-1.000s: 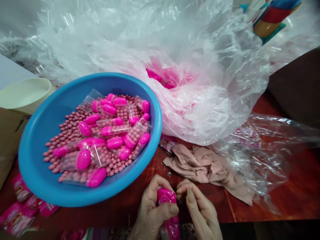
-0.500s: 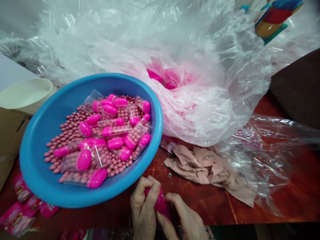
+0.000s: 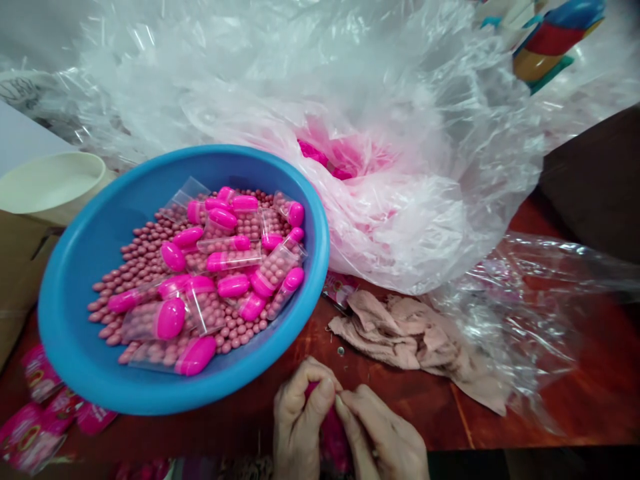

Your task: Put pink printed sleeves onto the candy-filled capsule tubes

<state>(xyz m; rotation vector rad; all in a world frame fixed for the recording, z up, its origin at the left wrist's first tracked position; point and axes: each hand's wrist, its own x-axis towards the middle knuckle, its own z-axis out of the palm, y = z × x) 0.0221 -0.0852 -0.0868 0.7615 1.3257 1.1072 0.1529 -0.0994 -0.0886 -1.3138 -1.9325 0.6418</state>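
Both hands, left [image 3: 300, 427] & right [image 3: 383, 437], are together, pinching a pink packet [image 3: 334, 437] at the front of a red-brown table [image 3: 500, 413], near blue bowl [image 3: 75, 267], plastic bags [image 3: 400, 167], cloth [image 3: 400, 330].

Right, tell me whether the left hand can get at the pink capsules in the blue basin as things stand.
Probably not at once: the left hand is pinched with the right hand on a pink packet. Otherwise the way is free: the blue basin is open-topped, close by, with the pink capsules uncovered.
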